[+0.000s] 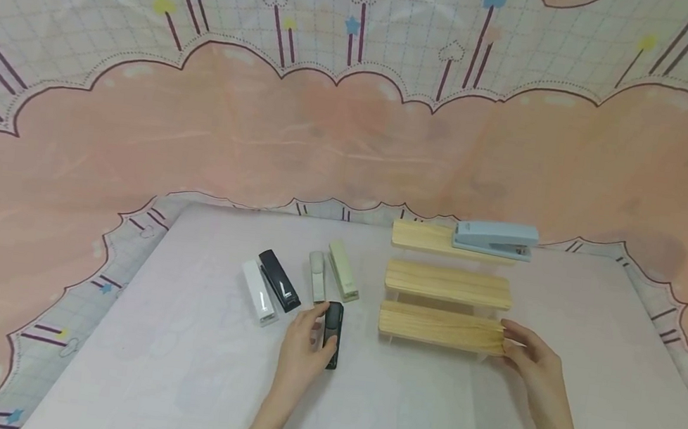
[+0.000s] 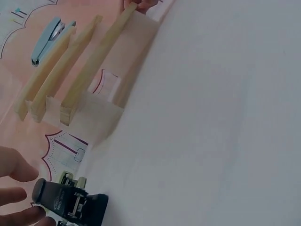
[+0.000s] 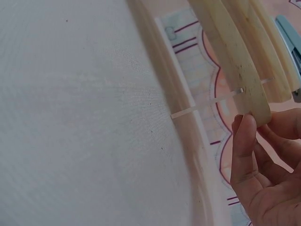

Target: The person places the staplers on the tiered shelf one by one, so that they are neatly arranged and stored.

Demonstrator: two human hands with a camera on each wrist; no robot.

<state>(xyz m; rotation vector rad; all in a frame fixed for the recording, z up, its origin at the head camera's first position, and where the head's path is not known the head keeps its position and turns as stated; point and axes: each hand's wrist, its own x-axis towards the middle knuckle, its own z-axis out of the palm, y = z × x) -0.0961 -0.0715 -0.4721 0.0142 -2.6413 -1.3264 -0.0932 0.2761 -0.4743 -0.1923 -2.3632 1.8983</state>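
Observation:
My left hand point(image 1: 306, 345) is at a small black stapler point(image 1: 332, 337) on the white table, fingers at its left side. In the left wrist view, the thumb point(image 2: 16, 165) stands apart from the stapler's body, and other fingers lie close against it; contact is unclear. My right hand point(image 1: 533, 367) pinches the right end of the lowest board of a three-tier wooden display shelf point(image 1: 442, 328), thumb and fingers on either side of the board point(image 3: 256, 101). A light blue stapler point(image 1: 495, 239) lies on the right part of the top tier, overhanging its end.
Left of the shelf lie a white stapler point(image 1: 258, 293), a larger black stapler point(image 1: 279, 280), a small grey-white stapler point(image 1: 316, 276) and a pale green stapler point(image 1: 344, 271). A patterned peach cloth point(image 1: 340, 136) hangs behind the white tabletop point(image 1: 174, 365).

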